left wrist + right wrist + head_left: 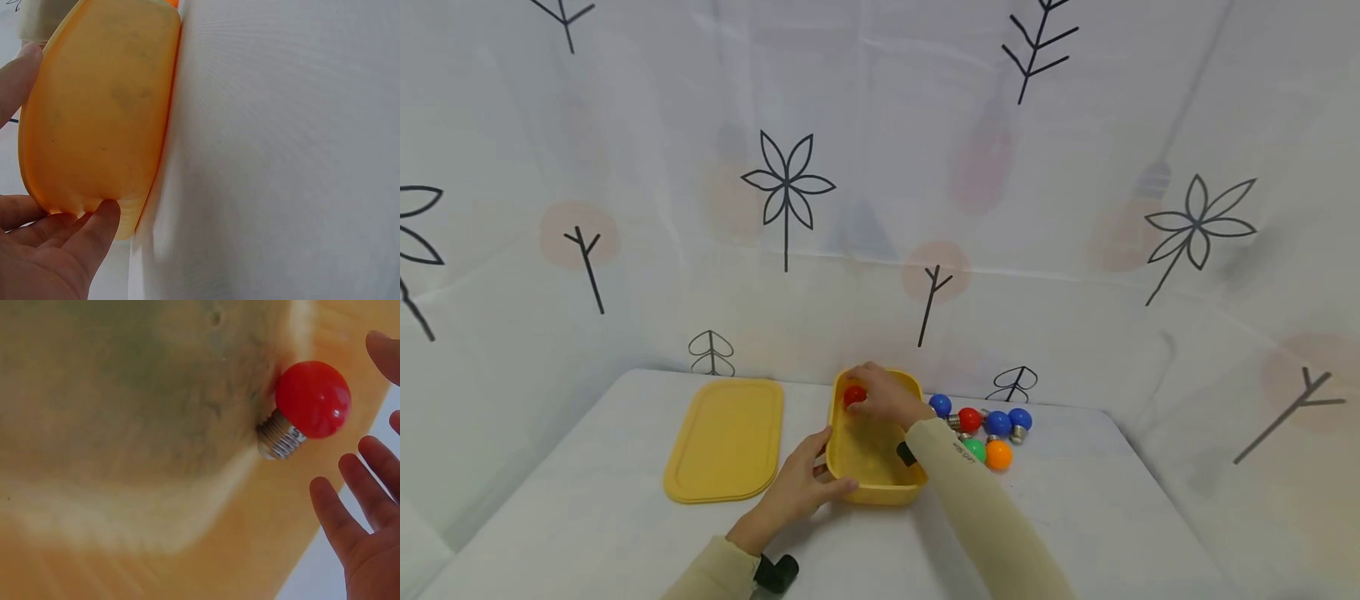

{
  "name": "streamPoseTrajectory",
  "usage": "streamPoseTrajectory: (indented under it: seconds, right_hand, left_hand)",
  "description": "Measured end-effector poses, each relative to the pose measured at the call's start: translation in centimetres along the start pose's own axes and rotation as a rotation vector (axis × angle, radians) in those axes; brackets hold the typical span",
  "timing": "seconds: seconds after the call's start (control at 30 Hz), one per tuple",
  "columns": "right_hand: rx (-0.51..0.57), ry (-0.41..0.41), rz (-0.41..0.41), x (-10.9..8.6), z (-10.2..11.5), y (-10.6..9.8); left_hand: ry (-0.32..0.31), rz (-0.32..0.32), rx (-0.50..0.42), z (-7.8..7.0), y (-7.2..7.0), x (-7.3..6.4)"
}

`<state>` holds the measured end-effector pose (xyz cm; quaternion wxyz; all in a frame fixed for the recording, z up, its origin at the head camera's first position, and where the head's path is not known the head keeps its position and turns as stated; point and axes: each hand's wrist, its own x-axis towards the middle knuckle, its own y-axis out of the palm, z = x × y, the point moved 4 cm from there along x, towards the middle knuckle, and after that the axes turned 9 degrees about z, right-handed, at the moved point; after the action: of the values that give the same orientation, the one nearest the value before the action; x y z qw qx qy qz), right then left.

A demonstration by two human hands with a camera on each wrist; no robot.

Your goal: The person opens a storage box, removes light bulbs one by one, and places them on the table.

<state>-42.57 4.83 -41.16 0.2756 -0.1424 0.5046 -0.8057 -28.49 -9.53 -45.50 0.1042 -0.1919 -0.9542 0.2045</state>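
Note:
A yellow plastic container (880, 493) stands on the white table, its open side up. My left hand (797, 483) holds it at the near left corner, the thumb on the front and the other fingers along the left side. In the left wrist view, the fingers (94, 240) press against the container's wall (106, 112). A red light bulb (314, 400) with a silver screw base lies inside, near the far left corner. My right hand (883, 396) is over the container beside this bulb, fingers spread and apart from it.
A flat yellow lid (726, 442) lies left of the container. To its right are several loose bulbs: blue (997, 423), red (970, 419), green (975, 450) and orange (998, 455). A white patterned cloth (865, 208) hangs behind the table.

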Motion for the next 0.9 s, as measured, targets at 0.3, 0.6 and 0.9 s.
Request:
streamPoseTrajectory:
  seconds: [0.3, 0.6, 0.9]
  right_hand:
    - [0.044, 0.036, 0.020, -0.1, -0.3, 0.6]
    - [0.072, 0.046, 0.062, 0.2, -0.5, 0.9]
    - [0.035, 0.067, 0.074, 0.0, -0.6, 1.2]
  left_hand:
    - [0.004, -0.005, -0.013, 0.0, 0.0, 0.0]
    - [0.016, -0.009, -0.013, 0.1, 0.1, -0.1]
    - [0.012, -0.013, 0.003, 0.1, 0.2, 0.0]
